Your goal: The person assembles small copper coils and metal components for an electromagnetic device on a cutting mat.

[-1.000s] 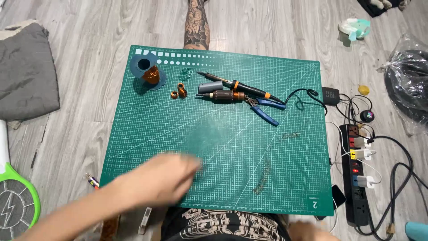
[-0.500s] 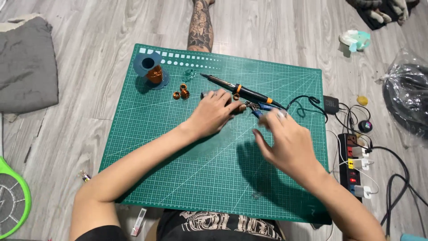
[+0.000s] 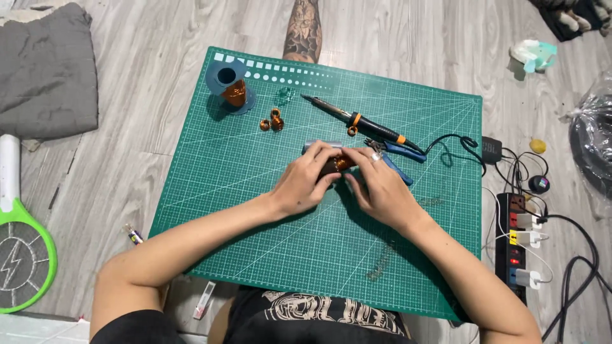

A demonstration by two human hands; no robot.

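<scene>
Both hands have come together at the middle of the green gridded cutting mat (image 3: 242, 210), where a second ago only the left one was sweeping, blurred, across the lower left of the frame and the right was out of sight. Half a second ago they were reaching toward the tools; now they have closed in on the same thing.

The left hand (image 3: 306, 181) is curled around a short grey metal cylinder wound with copper-coloured wire (image 3: 331, 159), fingers wrapped over the top so that only the grey end and a strip of copper show. The right hand (image 3: 382, 188) meets it from the other side, fingers bent and pinching at the copper end; whether it grips the wire itself or only steadies the piece, I cannot tell. The cylinder has been lifted from its place beside the tools and sits between the two hands, just above the centre of the mat.

Just beyond the knuckles lie the blue-handled pliers (image 3: 398, 159) and the black soldering iron with orange rings (image 3: 363, 121), both untouched and where they were. In the upper left of the mat stands the blue spool of copper wire (image 3: 229, 86), with two small copper coils (image 3: 271, 121) near it. A black power strip with plugs (image 3: 519, 239) lies on the grey wooden floor (image 3: 146, 95) at the right.

So the reach is over and the handling of the wound piece has begun.
</scene>
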